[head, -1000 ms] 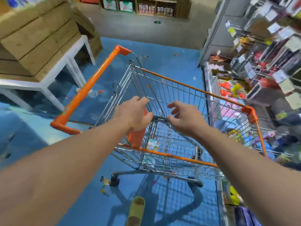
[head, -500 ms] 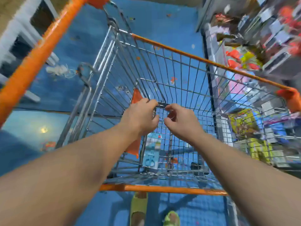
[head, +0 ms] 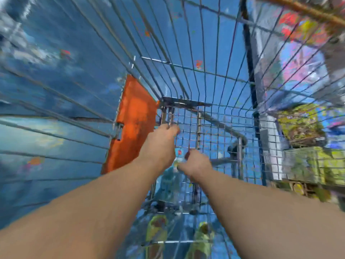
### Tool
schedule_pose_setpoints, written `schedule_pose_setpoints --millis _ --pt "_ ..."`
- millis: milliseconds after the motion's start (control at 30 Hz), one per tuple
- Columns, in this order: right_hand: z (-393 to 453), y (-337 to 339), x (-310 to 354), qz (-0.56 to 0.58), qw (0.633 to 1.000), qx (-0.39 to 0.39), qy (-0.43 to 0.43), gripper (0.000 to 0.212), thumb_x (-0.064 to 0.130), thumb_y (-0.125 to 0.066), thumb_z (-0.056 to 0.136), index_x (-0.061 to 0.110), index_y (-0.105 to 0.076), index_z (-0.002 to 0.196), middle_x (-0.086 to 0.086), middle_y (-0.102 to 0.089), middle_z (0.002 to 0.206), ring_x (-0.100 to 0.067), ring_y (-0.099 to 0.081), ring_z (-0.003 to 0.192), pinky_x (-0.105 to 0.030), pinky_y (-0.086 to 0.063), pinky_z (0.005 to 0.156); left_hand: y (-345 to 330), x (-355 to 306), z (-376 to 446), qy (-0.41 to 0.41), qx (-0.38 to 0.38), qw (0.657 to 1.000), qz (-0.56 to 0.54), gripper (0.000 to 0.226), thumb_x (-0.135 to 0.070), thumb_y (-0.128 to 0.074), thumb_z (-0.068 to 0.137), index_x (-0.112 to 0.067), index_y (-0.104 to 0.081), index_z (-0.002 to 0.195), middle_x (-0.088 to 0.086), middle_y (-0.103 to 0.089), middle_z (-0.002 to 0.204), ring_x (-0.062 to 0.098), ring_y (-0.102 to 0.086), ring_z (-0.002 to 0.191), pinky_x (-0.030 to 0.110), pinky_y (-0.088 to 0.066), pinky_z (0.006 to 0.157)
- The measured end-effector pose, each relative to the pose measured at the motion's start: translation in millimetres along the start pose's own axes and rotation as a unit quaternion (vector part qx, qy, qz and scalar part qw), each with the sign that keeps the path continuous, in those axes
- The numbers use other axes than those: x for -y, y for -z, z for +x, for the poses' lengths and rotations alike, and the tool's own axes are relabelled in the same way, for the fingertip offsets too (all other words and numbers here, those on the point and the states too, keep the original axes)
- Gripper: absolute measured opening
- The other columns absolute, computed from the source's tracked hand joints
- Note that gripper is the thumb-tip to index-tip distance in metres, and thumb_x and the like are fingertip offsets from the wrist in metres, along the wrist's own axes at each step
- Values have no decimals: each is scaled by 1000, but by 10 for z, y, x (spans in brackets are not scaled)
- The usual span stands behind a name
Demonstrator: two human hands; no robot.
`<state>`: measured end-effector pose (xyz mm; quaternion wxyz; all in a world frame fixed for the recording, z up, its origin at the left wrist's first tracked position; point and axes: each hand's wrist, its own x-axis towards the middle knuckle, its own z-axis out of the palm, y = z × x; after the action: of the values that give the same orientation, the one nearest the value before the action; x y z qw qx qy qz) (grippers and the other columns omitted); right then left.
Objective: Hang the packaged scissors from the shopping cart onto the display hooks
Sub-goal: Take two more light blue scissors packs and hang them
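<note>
**Wire basket, both hands deep inside**

Steel wire of the shopping cart (head: 188,58) fills the blurred head view, seen from above with its walls running down to the mesh floor. An orange plastic flap (head: 134,124) hangs against the wall at about ten o'clock from the hands. The left hand (head: 160,146) reaches in with its fingers curled, knuckles up near the dark crossbar; whether it holds anything cannot be told. The right hand (head: 196,165) sits just beside it at four o'clock, fingers bent downward and smeared by motion, its grasp likewise unreadable. A pale blue packaged scissors (head: 166,182) lies on the basket floor directly beneath the two wrists, partly hidden. Two yellow-green shoes (head: 156,230) show through the mesh at six o'clock. Blurred shelves of goods (head: 302,124) stand at three o'clock.
</note>
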<state>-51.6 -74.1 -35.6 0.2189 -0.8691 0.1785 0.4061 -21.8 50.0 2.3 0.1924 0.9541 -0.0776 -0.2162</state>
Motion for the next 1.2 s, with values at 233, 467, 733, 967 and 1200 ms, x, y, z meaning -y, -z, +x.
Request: schedule_pose_setpoints --millis 233,467,733,967,1200 --pt "305 -635 24 -41 995 -2 -93 29 4 -53 98 1 -65 124 -16 -68 133 -32 -64 125 -39 -54 96 -327 210 128 14 1 1000 -10 55 -3 -64 79 -25 -59 128 9 -56 130 35 -63 109 41 -50 89" --pt "418 -716 28 -36 993 -44 -105 31 -2 -46 99 2 -61 125 -18 -68 130 -34 -66 121 -39 -54 93 -351 218 221 37 -9 998 -47 56 -8 -70 77 -29 -58 128 3 -53 134 35 -63 110 41 -50 95" --pt "456 -231 -303 286 954 11 -85 37 15 -85 78 10 -63 107 -10 -75 106 -25 -74 88 -37 -63 77 -261 146 218 82 29 993 -82 51 -13 -57 89 -24 -49 138 10 -54 137 33 -58 120 38 -45 101" --pt "418 243 -485 443 895 32 -40 42 8 -87 73 7 -66 109 -12 -79 101 -20 -76 78 -30 -61 62 -252 -5 295 246 148 895 -341 45 -39 -39 103 -19 -44 143 7 -55 135 31 -55 119 41 -46 104" --pt "68 998 -337 497 864 9 78 25 9 -84 78 8 -70 98 -9 -78 93 -23 -74 82 -41 -60 75 97 -325 335 210 65 798 -561 22 -37 -67 90 -17 -68 98 -1 -78 92 14 -72 80 34 -60 73"
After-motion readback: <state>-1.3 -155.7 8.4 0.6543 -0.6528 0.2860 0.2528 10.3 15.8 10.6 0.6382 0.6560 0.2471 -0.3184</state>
